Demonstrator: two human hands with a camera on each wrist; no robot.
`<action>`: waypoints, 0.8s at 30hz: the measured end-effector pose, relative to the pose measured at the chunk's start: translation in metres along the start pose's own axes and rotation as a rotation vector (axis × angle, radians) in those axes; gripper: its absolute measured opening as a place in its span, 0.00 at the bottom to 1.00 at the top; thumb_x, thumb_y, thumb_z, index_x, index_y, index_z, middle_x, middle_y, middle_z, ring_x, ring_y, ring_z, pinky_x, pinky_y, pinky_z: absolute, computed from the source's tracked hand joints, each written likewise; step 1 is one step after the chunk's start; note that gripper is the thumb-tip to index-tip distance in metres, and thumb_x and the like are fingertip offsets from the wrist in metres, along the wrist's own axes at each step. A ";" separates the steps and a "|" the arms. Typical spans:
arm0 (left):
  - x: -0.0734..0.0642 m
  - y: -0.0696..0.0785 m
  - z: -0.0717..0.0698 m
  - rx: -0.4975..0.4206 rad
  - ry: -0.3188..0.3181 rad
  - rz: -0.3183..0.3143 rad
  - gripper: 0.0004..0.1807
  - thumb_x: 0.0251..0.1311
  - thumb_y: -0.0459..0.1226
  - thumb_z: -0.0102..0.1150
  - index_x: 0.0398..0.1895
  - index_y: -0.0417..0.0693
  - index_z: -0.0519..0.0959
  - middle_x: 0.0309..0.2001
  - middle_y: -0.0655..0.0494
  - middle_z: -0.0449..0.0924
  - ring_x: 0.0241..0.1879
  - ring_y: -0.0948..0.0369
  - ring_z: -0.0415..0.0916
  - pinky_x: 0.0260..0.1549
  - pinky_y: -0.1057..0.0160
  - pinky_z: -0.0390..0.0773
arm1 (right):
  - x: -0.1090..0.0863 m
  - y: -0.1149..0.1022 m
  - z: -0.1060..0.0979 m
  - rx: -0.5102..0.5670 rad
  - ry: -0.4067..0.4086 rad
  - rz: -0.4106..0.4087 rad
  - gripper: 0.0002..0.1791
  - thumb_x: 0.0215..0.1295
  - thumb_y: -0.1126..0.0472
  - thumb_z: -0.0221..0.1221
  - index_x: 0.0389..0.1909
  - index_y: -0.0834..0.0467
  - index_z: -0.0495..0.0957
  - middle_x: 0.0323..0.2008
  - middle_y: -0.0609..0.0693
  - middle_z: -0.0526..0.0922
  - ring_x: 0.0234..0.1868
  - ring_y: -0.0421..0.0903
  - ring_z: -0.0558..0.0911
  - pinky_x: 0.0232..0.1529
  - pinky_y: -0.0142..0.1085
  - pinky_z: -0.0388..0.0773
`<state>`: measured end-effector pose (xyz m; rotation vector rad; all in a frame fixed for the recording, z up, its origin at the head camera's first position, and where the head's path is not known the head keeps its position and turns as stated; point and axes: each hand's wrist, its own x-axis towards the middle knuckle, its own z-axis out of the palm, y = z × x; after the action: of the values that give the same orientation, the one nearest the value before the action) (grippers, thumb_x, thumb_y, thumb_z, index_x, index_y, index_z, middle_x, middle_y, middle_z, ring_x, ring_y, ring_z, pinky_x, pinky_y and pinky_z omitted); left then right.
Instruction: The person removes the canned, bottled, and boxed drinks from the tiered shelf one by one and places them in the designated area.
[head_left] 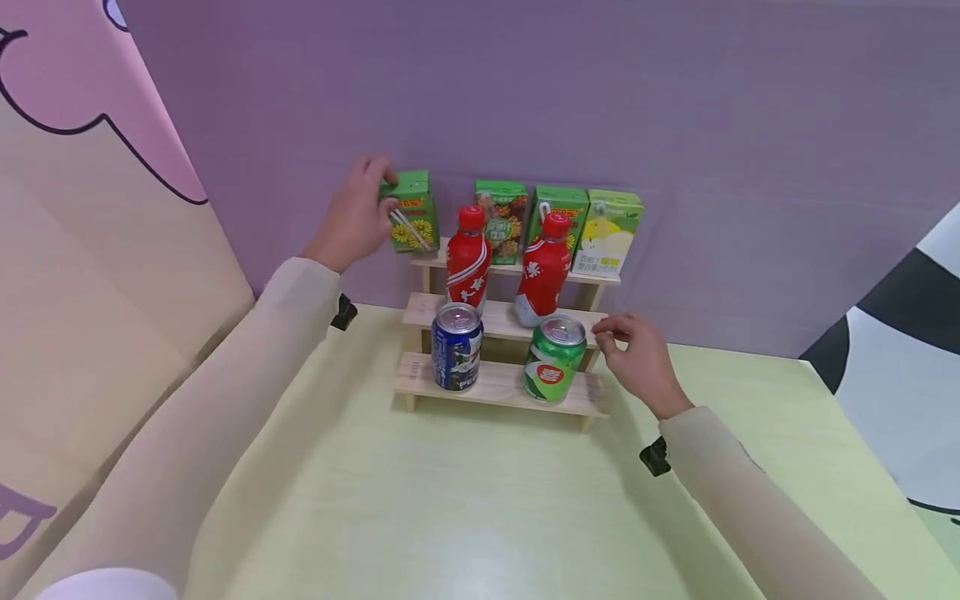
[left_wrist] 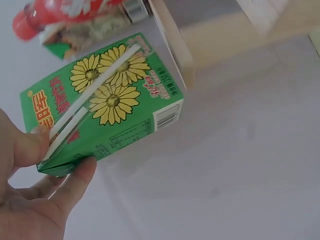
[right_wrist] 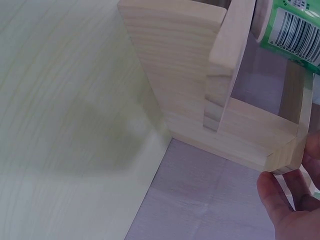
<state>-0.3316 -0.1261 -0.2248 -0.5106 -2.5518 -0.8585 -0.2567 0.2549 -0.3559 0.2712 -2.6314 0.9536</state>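
Note:
My left hand (head_left: 354, 215) grips the top end of a green drink carton (left_wrist: 112, 100) with yellow flowers and a white straw on its front. The carton is tilted at the left end of the top tier of a three-step wooden display rack (head_left: 501, 382); whether its base touches the shelf I cannot tell. With thumb and fingers, my right hand (head_left: 639, 360) holds the right end of the middle tier. In the right wrist view that shelf end (right_wrist: 285, 156) sits between the fingertips, partly hidden by them.
On the top tier stand a brown-and-green carton (head_left: 504, 225), another green carton (head_left: 562, 200) and a pale yellow-green carton (head_left: 609, 233). Two red bottles (head_left: 468, 267) occupy the middle tier. A blue can (head_left: 457, 350) and a green can (head_left: 553, 367) stand below. A purple wall (head_left: 720, 167) rises behind.

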 end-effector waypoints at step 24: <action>-0.071 -0.130 0.013 0.106 -0.185 -0.060 0.10 0.58 0.22 0.55 0.41 0.35 0.68 0.44 0.41 0.68 0.44 0.46 0.68 0.45 0.47 0.71 | 0.000 0.005 0.002 -0.004 0.002 -0.004 0.09 0.66 0.69 0.53 0.42 0.66 0.80 0.43 0.58 0.74 0.48 0.57 0.73 0.52 0.52 0.72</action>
<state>-0.3336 -0.2295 -0.3317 -0.5039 -2.7766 -0.7215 -0.2589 0.2570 -0.3602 0.2736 -2.6292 0.9474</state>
